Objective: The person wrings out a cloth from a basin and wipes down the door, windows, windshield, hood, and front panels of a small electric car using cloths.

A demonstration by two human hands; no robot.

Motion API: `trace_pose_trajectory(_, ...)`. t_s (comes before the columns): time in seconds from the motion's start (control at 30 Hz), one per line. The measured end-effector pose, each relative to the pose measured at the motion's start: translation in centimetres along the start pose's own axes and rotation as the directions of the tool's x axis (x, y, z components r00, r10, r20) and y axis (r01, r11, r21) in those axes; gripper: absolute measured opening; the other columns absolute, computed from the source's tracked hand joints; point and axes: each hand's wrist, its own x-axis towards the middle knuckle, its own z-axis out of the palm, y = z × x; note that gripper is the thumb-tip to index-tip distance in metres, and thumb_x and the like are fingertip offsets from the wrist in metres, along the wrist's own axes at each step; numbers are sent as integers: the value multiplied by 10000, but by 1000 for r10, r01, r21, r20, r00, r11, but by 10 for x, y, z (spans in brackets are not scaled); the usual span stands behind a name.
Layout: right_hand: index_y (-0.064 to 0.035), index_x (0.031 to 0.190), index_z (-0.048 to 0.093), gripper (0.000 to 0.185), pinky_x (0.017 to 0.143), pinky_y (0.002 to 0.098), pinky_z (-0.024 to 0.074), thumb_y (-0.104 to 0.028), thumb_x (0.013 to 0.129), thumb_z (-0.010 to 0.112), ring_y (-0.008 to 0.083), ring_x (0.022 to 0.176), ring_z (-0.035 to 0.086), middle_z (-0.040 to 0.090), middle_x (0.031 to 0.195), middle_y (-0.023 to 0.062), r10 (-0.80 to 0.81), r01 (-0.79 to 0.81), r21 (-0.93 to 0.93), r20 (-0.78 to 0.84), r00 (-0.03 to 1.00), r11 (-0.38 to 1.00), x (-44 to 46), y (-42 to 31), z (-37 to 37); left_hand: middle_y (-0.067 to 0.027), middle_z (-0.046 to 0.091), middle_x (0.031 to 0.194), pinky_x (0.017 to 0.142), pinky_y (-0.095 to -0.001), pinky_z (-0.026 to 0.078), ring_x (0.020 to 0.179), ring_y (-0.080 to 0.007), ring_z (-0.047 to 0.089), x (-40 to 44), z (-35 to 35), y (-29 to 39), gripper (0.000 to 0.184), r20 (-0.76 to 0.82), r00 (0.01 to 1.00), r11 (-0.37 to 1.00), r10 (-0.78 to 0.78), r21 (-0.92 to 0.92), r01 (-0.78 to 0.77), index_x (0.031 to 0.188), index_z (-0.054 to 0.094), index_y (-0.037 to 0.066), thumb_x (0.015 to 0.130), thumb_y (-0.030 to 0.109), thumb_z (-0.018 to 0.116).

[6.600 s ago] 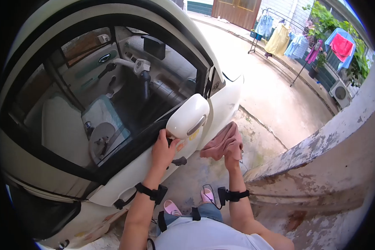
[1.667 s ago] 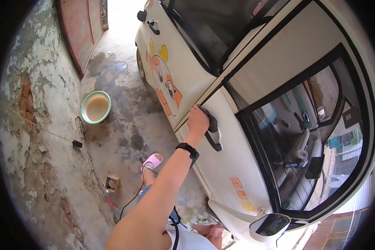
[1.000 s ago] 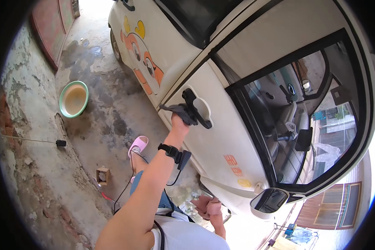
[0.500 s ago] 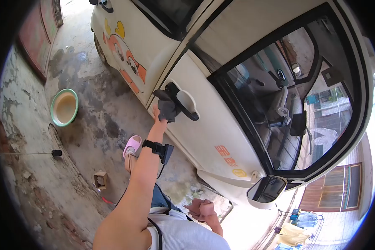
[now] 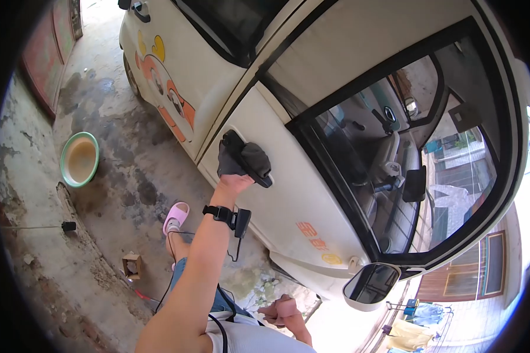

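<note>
At the black door handle (image 5: 244, 159) of the white vehicle (image 5: 282, 206), my left hand (image 5: 235, 182) holds a dark grey cloth (image 5: 256, 157). The cloth covers most of its fingers and shows on both sides of the handle. My right hand (image 5: 293, 320) is low beside my body, gripping a crumpled pink cloth (image 5: 281, 309); its fingers are partly hidden by the cloth. A strap with a black device sits on my left wrist.
A green-rimmed basin (image 5: 95, 160) with murky water stands on the concrete ground. Near the peeling wall (image 5: 26, 235) lies a small box (image 5: 132, 266). The side mirror (image 5: 371, 286) juts out at lower right. Clothes (image 5: 409, 335) hang on a rack beyond it.
My left hand has gone from the handle's near edge onto the handle, with the dark cloth now around it. The view has shifted, and my right hand still holds the pink cloth.
</note>
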Motion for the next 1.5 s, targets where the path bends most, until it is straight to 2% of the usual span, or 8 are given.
trace_pose_trajectory(0.07,-49,1115,553,355,522,236,465,-89,809,730,128,716,643,625,793,12,336,-234,742,13,942,628,12,-42,-16,-9,428,748,734,-343,406,718,-198,469,-6,6,-6,462,-190,981,998,38,-45,-47,770,451,155,909,595,477)
trace_pose_trajectory(0.3,-20,1224,495,328,926,392,470,-159,934,560,246,1056,552,561,1099,127,-137,520,151,-869,475,841,145,-166,-128,-89,658,1174,968,-376,510,1055,-233,645,-65,-50,8,357,-486,790,873,373,472,-122,1222,590,70,988,331,527)
trace_pose_trajectory(0.4,0,1198,557,326,1044,468,378,-189,932,563,269,1148,534,594,1155,136,-69,452,355,-721,690,818,197,-150,-139,-38,662,1168,869,-308,519,1022,-175,638,-54,7,-10,287,-753,537,916,380,388,-103,1227,588,116,993,256,500)
trace_pose_trajectory(0.47,20,1155,629,350,1134,524,294,-236,921,582,288,1238,515,616,1227,144,-205,366,186,-565,799,912,227,-137,-143,-15,661,1095,824,-287,504,996,-142,609,-55,7,-23,216,-359,885,948,297,226,-226,1143,598,132,973,236,515)
trace_pose_trajectory(0.53,-2,1103,679,410,1163,503,253,-352,936,547,276,1220,522,652,1190,117,-809,120,-924,-249,532,364,266,-163,-152,-13,644,1041,817,-288,487,975,-131,584,-55,-15,-25,166,-351,899,961,261,183,-207,1067,587,150,976,244,484)
trace_pose_trajectory(0.77,-33,1151,652,384,1179,472,227,-326,940,521,248,1252,501,615,1243,125,-939,199,-980,62,338,7,349,-293,-186,-62,616,1224,1007,-408,457,1164,-216,588,-42,8,-8,412,-321,823,815,469,517,-263,1259,540,108,999,421,482)
trace_pose_trajectory(1.13,-89,1044,676,290,1134,502,281,-220,802,585,267,1239,517,633,1130,64,-744,141,-924,-189,640,356,217,-80,-141,-3,633,1127,815,-270,470,976,-133,605,-82,-37,-21,401,-462,856,776,231,619,125,1321,532,113,999,351,514)
trace_pose_trajectory(1.5,-106,970,673,280,1132,418,329,-215,724,595,215,1166,557,634,1070,33,-838,121,-906,-315,445,405,249,-144,-152,-99,583,1129,882,-342,499,996,-184,578,-32,-93,-46,451,-352,427,323,833,936,141,1185,523,21,1050,420,362)
